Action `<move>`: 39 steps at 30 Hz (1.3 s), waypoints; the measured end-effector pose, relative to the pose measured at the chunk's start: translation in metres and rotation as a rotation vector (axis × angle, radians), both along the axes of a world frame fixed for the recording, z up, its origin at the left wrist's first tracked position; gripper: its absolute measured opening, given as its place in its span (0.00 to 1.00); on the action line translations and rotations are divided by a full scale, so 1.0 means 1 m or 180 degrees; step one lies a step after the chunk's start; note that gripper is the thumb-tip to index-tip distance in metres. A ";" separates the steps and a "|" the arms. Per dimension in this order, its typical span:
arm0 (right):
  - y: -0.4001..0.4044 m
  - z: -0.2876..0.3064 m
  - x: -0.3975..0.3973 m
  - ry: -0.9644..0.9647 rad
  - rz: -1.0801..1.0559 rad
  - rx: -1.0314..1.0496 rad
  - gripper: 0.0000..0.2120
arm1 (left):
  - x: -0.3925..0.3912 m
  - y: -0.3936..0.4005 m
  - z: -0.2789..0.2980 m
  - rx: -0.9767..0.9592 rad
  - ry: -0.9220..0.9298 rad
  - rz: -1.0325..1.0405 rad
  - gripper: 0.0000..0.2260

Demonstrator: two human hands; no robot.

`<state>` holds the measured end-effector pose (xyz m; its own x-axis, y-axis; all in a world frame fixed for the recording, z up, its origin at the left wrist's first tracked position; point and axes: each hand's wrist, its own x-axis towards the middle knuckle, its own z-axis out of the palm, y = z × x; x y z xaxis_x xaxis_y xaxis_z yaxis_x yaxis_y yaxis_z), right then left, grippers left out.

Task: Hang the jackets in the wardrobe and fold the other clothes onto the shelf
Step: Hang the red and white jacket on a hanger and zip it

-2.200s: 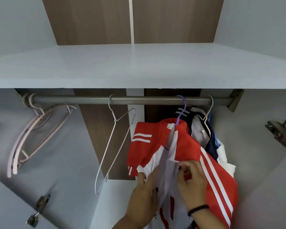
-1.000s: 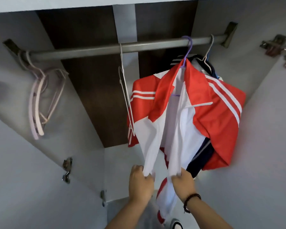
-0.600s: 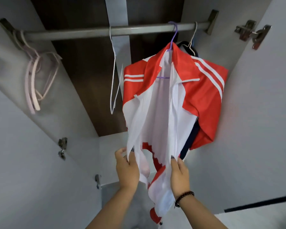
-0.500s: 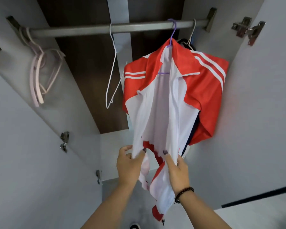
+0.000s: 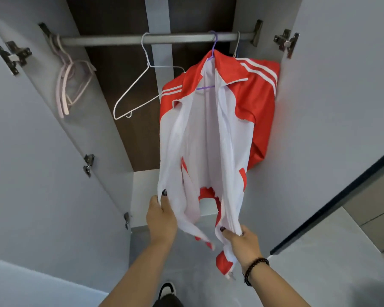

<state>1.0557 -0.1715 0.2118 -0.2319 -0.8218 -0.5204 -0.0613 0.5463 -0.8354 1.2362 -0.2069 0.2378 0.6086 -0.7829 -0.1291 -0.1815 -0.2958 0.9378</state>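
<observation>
- Head view: our left hand [image 5: 162, 220] pinches the left front edge of the jacket [image 5: 211, 138], thumb and fingers curled round the white fabric.
- Our right hand [image 5: 242, 242] grips the right front edge lower down, fingers closed on the cloth; a bead bracelet [image 5: 254, 268] sits on that wrist.
- The jacket hangs open above both hands on a purple hanger [image 5: 212, 47], white lining facing us, red shoulders with white stripes at the top.
- The hanger hooks over the rail [image 5: 120, 39], which runs across above the hands.
- A bare white hanger [image 5: 140, 89] hangs on the rail up and left of the left hand, just beside the jacket's left shoulder.
- Pink hangers [image 5: 65, 85] hang at the rail's far left end, well apart from the jacket.
- Another hook [image 5: 237, 46] sits behind the jacket, above the right hand; we cannot tell what it carries.
- Hinges [image 5: 286, 41] show on the doors either side.
</observation>
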 end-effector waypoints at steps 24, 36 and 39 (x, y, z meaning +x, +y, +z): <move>0.093 -0.015 0.004 -0.0550 -0.0545 -0.0116 0.04 | 0.012 0.071 -0.020 0.0666 0.1248 0.0502 0.17; 0.095 -0.005 0.006 -0.1742 -0.1559 -0.0106 0.09 | 0.006 0.103 -0.029 0.1227 0.3452 -0.0367 0.22; 0.088 0.002 -0.002 -0.2146 -0.1652 0.0004 0.07 | 0.002 0.114 -0.032 0.0955 0.4290 -0.0662 0.26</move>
<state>1.0535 -0.0833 0.2137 -0.2193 -0.6964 -0.6833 0.7078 0.3685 -0.6027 1.2381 -0.0932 0.2056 -0.2393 -0.6809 -0.6922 0.7341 -0.5935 0.3300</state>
